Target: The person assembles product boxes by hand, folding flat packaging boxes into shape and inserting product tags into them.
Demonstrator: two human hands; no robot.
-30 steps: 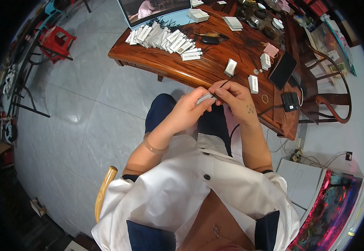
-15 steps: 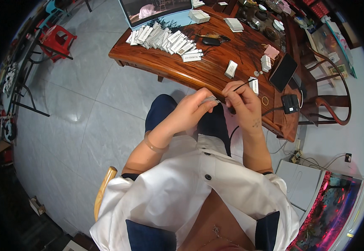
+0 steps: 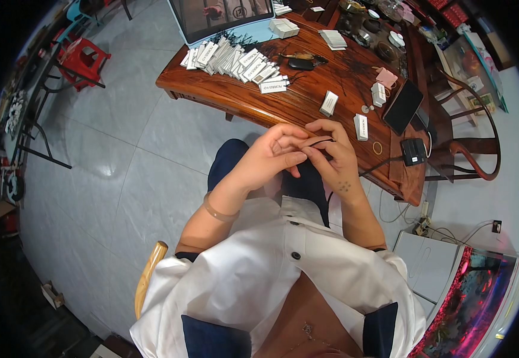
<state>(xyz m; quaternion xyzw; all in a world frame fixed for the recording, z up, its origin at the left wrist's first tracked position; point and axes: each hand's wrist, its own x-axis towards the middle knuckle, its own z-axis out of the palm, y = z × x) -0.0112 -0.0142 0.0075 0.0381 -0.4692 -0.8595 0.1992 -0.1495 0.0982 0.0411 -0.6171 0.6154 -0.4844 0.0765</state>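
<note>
Black cord [image 3: 322, 141] is being held in the fingers of the right hand [image 3: 335, 160], just in front of the desk's near edge. Since it is so thin, fingertips are probably being used rather than a whole fist. The left hand [image 3: 271, 156] is being held beside it, fingers loosely bent and thumb stretched toward the right thumb; whether anything is being gripped there cannot be told, as the inner side is being hidden. The two hands are being brought close together, seemingly so that small parts can be handled in front of the desk [image 3: 304, 89].

At the desk's left end, white tags [image 3: 226, 58] are being left in an overlapping heap, perhaps because no order is being needed there. Toward the desk's near edge, a white stack [image 3: 329, 103] and a second stack [image 3: 361, 127] are being set apart in neat piles, likely for easy reach. Toward the desk's right end, a phone [image 3: 403, 103] and a black box [image 3: 413, 152] are being placed out of the hands' way. At the desk's far left, a screen [image 3: 220, 18] is being propped up, presumably for viewing.
</note>
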